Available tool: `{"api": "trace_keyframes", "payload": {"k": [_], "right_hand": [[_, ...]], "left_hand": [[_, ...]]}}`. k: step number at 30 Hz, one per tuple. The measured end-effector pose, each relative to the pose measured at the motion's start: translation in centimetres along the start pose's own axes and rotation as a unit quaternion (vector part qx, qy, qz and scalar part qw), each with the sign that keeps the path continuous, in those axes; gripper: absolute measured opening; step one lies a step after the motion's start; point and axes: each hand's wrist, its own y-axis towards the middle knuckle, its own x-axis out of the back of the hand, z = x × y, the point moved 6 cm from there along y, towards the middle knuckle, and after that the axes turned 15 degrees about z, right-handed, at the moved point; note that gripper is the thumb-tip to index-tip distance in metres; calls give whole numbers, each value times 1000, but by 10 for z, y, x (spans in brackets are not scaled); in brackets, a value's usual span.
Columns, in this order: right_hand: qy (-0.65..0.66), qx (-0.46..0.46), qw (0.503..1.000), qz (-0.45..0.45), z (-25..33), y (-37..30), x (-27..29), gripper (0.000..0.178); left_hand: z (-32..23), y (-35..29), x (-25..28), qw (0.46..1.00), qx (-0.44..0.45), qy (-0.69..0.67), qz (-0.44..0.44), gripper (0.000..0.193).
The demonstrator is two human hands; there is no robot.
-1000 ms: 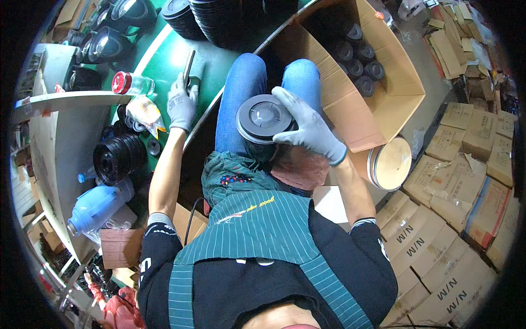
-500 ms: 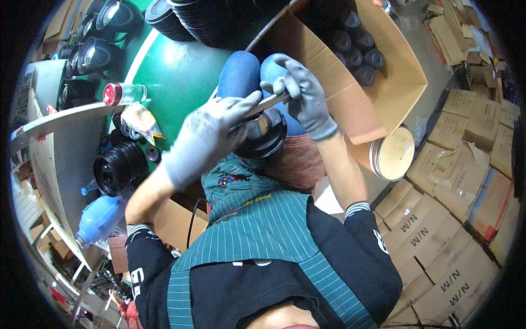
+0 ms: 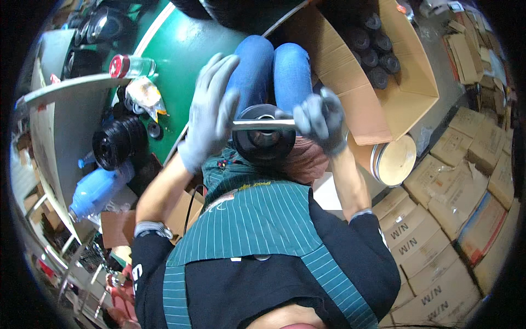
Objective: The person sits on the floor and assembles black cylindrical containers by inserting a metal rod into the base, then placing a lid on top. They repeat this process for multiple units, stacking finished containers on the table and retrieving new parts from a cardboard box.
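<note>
On my lap sits a black round part (image 3: 257, 151) with a raised rim and a metal-looking centre. A narrow pale bar (image 3: 263, 125) lies level across it; I cannot make out its kind. My right hand (image 3: 323, 120), in a grey glove, has its fingers curled round the bar's right end. My left hand (image 3: 208, 112), gloved likewise, is open, its fingers stretched up and away from the part. Its thumb is close to the bar's left end; whether it touches cannot be told.
An open cardboard box (image 3: 408, 82) with several dark round pieces stands at the right, beside a round tub (image 3: 397, 159). On the green surface (image 3: 183, 49) to the left are a red-lidded clear jar (image 3: 131, 66), stacked black rings (image 3: 118, 141) and a blue bottle (image 3: 101, 189). Cartons (image 3: 427, 241) fill the lower right.
My left hand has come off the bar and opened, fingers now upward. The right hand has moved down and right, and the bar has turned from slanted to level.
</note>
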Motion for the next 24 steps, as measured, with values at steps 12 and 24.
{"api": "trace_keyframes", "payload": {"k": [12,24], "right_hand": [[-651,-252,589,408,-32,4,-132,37],[-613,-229,683,325,-58,74,-133,30]], "left_hand": [[40,114,-104,846,-117,-333,400,63],[1,147,-125,872,-130,-194,429,75]]}}
